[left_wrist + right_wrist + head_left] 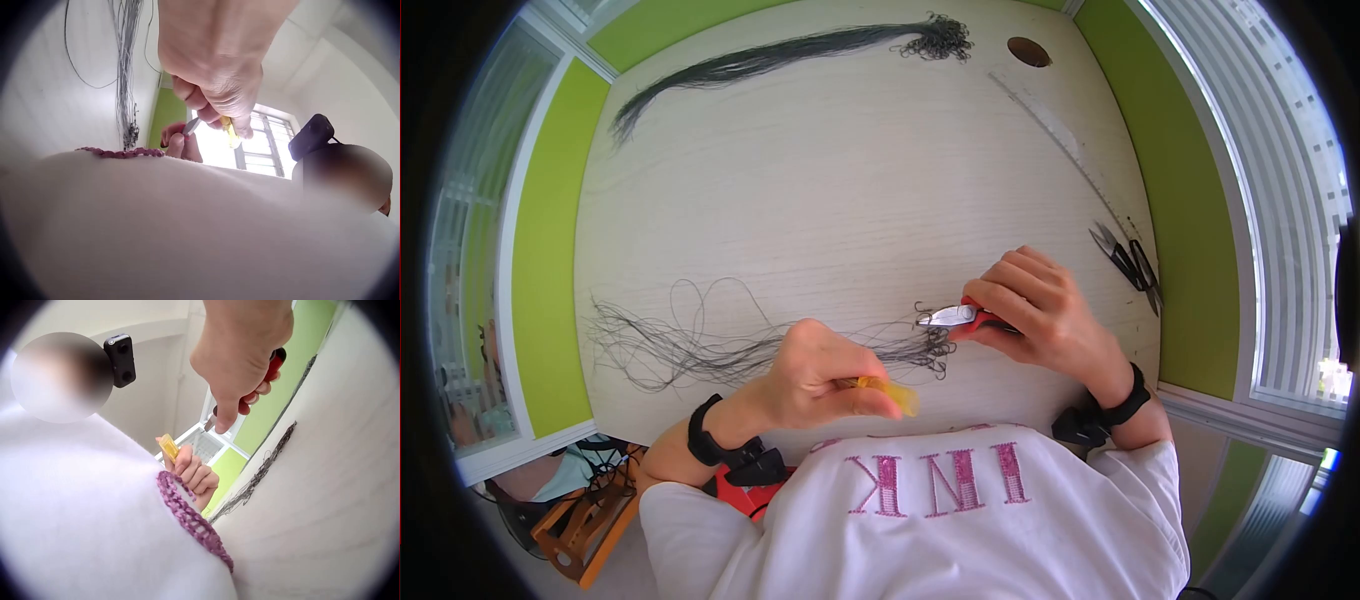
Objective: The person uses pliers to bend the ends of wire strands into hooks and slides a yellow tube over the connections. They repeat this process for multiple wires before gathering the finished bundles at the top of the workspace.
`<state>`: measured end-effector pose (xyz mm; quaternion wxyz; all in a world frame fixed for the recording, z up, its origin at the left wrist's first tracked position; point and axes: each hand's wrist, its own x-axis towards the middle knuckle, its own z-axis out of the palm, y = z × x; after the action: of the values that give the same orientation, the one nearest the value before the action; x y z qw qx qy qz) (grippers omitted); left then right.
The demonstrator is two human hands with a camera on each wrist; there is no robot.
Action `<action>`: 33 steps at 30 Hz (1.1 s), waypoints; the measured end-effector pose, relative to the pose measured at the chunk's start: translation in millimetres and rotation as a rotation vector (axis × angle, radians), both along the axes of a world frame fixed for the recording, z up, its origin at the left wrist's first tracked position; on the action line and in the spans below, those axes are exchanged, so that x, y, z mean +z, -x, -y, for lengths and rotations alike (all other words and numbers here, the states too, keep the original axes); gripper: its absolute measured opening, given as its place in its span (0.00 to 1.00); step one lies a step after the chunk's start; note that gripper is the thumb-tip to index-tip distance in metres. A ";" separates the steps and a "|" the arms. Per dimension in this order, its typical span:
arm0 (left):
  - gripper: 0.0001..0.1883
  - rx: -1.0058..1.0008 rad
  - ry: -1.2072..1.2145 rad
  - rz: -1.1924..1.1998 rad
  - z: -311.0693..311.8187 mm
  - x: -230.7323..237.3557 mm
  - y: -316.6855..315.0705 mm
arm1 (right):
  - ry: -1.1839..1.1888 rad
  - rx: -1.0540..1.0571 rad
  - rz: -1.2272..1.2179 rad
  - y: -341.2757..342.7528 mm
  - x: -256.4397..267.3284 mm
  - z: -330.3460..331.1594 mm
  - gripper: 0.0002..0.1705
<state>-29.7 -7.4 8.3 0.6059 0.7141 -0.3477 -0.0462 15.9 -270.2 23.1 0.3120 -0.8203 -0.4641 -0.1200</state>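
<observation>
In the head view the left hand [825,375] pinches a small yellow translucent piece [888,395] between thumb and curled fingers, near the table's front edge. The right hand [1040,308] grips red-handled pliers or cutters [968,316], whose metal jaws point left over a cluster of dark hooks [935,348]. Long dark strands [690,350] run left from those hooks, passing behind the left hand. The yellow piece [169,447] and the red handles [275,365] also show in the right wrist view. Whether the jaws touch a hook cannot be told.
A second bundle of dark strands [780,57] with hooks [938,38] lies along the table's far edge. At the right are a clear ruler [1055,135], black scissors [1128,262] and a round hole [1028,52]. Green panels [1185,200] border the table.
</observation>
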 end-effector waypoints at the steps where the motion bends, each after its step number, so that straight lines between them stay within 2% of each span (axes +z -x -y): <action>1: 0.17 -0.001 0.001 0.000 0.3 0.3 -0.6 | 0.005 -0.005 -0.012 0.7 -0.8 -1.4 0.20; 3: 0.18 0.003 -0.045 0.096 1.1 1.8 -1.3 | 0.010 -0.010 -0.024 2.1 -2.5 -2.9 0.20; 10: 0.17 -0.015 -0.123 0.182 4.9 3.1 -0.9 | 0.047 -0.055 -0.100 6.6 -7.7 -4.3 0.18; 12: 0.14 0.103 -0.059 0.030 4.7 3.8 1.5 | 0.041 -0.096 -0.118 5.9 -8.3 -1.3 0.18; 13: 0.14 0.102 -0.061 0.032 5.6 6.5 2.1 | 0.049 -0.102 -0.102 5.1 -7.5 0.8 0.18; 15: 0.12 0.320 0.120 -0.320 8.5 13.1 3.5 | 0.055 -0.103 -0.088 4.7 -5.4 0.6 0.18; 16: 0.13 0.365 0.101 -0.443 3.5 13.1 0.0 | 0.059 -0.091 -0.073 6.5 -3.6 -0.8 0.18; 17: 0.13 0.366 0.099 -0.443 3.6 12.0 -3.4 | 0.064 -0.080 -0.057 8.3 -1.9 -1.7 0.18; 19: 0.14 0.513 -0.120 -0.361 5.5 8.3 -8.6 | 0.074 -0.089 -0.007 10.0 1.3 -2.1 0.18; 20: 0.11 0.537 -0.279 -0.186 6.2 7.8 -7.7 | 0.085 -0.100 0.042 10.0 3.1 -2.1 0.19; 21: 0.11 0.538 -0.279 -0.185 8.0 2.8 -7.7 | 0.085 -0.100 0.043 9.6 5.4 -1.9 0.19; 23: 0.09 0.554 -0.388 0.260 11.8 -10.4 -7.6 | 0.081 -0.138 0.145 9.4 8.6 -0.9 0.20; 24: 0.10 0.440 -0.449 0.296 10.1 -9.6 -7.6 | 0.080 -0.138 0.144 9.0 8.6 -0.5 0.20; 25: 0.10 0.439 -0.450 0.297 11.1 -7.1 -5.9 | 0.089 -0.149 0.165 8.1 8.6 -0.1 0.21; 27: 0.10 0.237 -0.465 0.328 14.0 -1.7 -1.0 | 0.098 -0.166 0.183 8.4 6.8 0.4 0.21; 28: 0.10 0.233 -0.466 0.328 13.5 -1.7 -1.3 | 0.084 -0.146 0.164 8.7 3.7 -0.6 0.21; 30: 0.16 0.172 -0.415 0.257 12.0 -2.0 -1.9 | 0.068 -0.126 0.145 8.9 1.1 -1.8 0.21; 33: 0.19 0.192 -0.365 0.219 12.9 -3.2 -1.9 | 0.099 -0.104 0.072 10.4 -0.5 -3.6 0.20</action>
<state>-27.8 -20.3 5.1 0.4272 0.8422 -0.3277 0.0272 5.6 -266.6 22.6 0.2475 -0.8527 -0.4373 -0.1425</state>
